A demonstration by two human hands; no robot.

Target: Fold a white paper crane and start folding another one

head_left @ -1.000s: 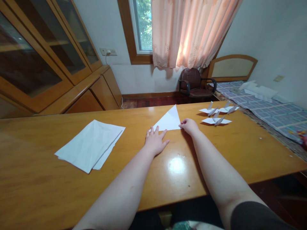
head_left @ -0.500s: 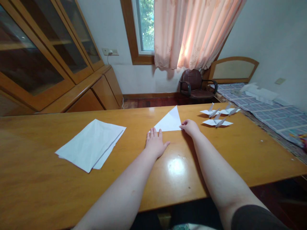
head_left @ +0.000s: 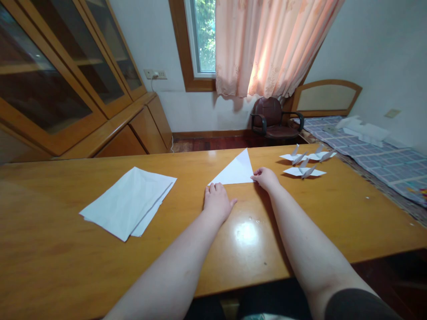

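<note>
A white sheet of paper folded into a triangle (head_left: 236, 170) lies near the table's far edge, one point facing away from me. My left hand (head_left: 217, 202) rests at its lower left edge, fingertips curled near the fold and thumb stretched out to the right; it grips nothing. At the lower right corner, my right hand (head_left: 266, 178) pinches the paper between thumb and fingers. To the right stand three folded white paper cranes, the nearest crane (head_left: 304, 170) with its wings spread flat. A stack of white paper sheets (head_left: 133, 202) lies on the left.
The wooden table (head_left: 53, 249) spans the view. Beyond it are a brown armchair (head_left: 271, 118), a pink curtain (head_left: 253, 49) and a glass-door cabinet (head_left: 83, 84). A bed (head_left: 360, 142) with a checked cover adjoins the table's right side.
My left fingers have drawn back slightly toward me from the paper's lower left edge and are more curled. My right hand keeps its pinch on the corner.
</note>
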